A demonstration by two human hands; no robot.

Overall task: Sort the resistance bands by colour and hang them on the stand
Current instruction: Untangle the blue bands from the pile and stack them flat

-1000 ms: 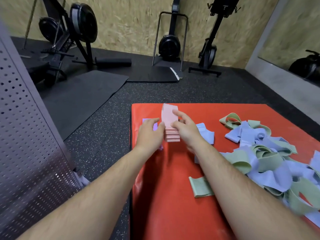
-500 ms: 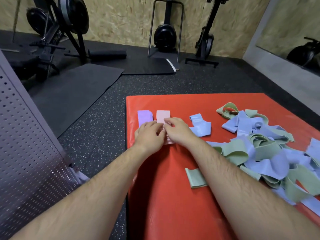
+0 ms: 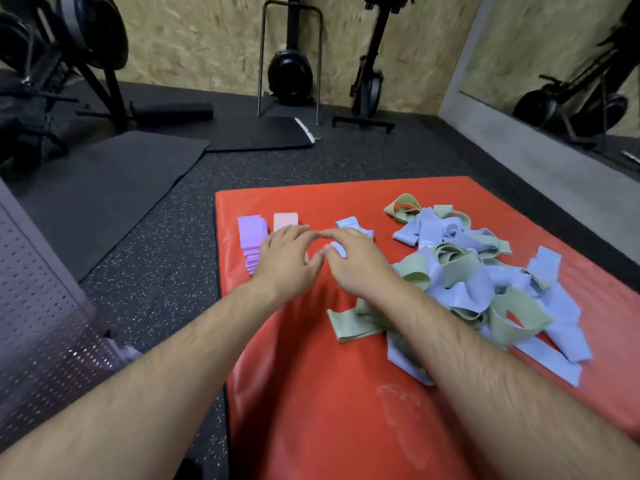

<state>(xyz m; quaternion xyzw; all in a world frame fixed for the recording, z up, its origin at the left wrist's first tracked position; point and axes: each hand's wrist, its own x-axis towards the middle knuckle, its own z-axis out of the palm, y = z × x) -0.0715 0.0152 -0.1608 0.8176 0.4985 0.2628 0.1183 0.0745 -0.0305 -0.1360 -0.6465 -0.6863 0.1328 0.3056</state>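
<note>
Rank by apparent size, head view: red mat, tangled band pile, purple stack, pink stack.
1. red mat
2. tangled band pile
3. purple stack
4. pink stack, partly hidden by the left hand

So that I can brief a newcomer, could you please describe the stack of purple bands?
Find the large red padded mat on the speckled floor. At its far left corner lies the stack of flat purple resistance bands, just left of the pink band stack. It holds the only purple bands, neatly piled, unlike the tangled green and blue heap on the right.
</note>
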